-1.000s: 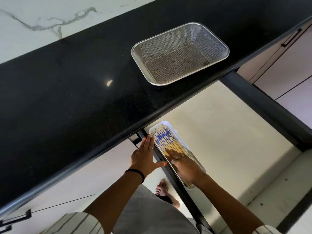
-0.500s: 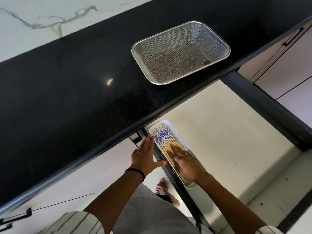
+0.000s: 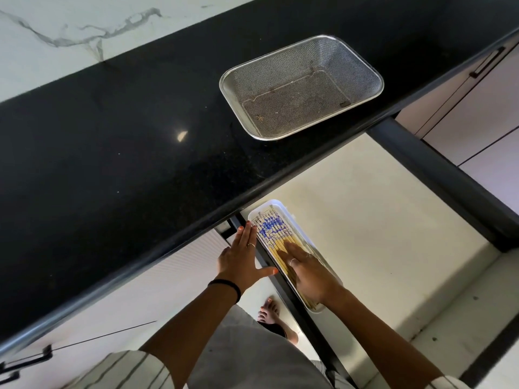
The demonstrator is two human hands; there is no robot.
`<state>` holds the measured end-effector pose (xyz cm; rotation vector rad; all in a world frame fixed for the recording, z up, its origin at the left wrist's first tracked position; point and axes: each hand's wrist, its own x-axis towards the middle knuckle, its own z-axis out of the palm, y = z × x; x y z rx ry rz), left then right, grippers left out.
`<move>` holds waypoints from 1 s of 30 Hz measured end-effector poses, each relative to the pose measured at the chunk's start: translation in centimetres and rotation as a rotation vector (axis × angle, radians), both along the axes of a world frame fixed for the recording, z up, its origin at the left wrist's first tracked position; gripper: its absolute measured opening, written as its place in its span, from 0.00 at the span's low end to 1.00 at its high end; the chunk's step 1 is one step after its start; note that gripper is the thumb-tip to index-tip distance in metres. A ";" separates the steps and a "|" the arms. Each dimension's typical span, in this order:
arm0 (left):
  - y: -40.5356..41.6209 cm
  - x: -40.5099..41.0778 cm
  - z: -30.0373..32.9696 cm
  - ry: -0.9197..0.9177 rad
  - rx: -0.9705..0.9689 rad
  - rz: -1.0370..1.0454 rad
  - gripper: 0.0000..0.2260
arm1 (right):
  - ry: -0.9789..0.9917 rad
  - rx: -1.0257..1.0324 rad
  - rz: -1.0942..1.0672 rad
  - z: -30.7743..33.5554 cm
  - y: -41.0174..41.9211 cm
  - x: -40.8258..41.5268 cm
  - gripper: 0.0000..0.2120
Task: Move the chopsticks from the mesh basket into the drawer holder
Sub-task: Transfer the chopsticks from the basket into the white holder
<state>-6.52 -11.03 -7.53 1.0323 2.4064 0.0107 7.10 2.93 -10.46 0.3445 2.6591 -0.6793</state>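
The steel mesh basket stands on the black counter with no chopsticks in it. Below the counter edge, a white holder lies along the left side of the open drawer. Several wooden chopsticks with blue-patterned tops fill it. My right hand lies flat on the chopsticks, fingers straight, covering their lower half. My left hand rests flat with straight fingers against the drawer's dark left wall, just left of the holder, thumb spread toward the holder.
The black counter overhangs the drawer's back. The cream drawer floor stretches right of the holder to a dark side rail. White cabinet fronts lie to the left and right. A bare foot shows below.
My right hand has slid up along the chopsticks toward the patterned ends, fingers now flatter. My left hand has stayed in place.
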 end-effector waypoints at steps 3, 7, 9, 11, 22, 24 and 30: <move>0.0 0.0 0.0 -0.001 -0.002 0.000 0.50 | -0.012 0.069 0.102 -0.3 0.3 0.3 0.29; 0.0 0.0 0.1 0.003 -0.012 0.000 0.51 | -0.038 0.133 0.152 -0.4 0.3 0.4 0.29; 0.0 0.0 0.2 0.003 -0.015 0.000 0.51 | -0.043 0.141 0.159 -0.3 0.2 0.3 0.29; 0.1 0.1 0.3 0.001 -0.016 0.000 0.50 | -0.039 0.143 0.159 -0.1 0.2 0.2 0.27; 0.1 0.1 0.5 -0.011 -0.009 0.002 0.50 | 0.012 0.173 0.248 0.8 0.5 -0.5 0.24; 0.1 0.0 0.4 -0.012 -0.007 0.001 0.50 | 0.026 0.182 0.270 0.7 0.5 -0.4 0.28; 0.0 -0.1 0.0 -0.021 0.008 0.002 0.51 | 0.056 0.119 0.218 0.7 0.3 -0.2 0.33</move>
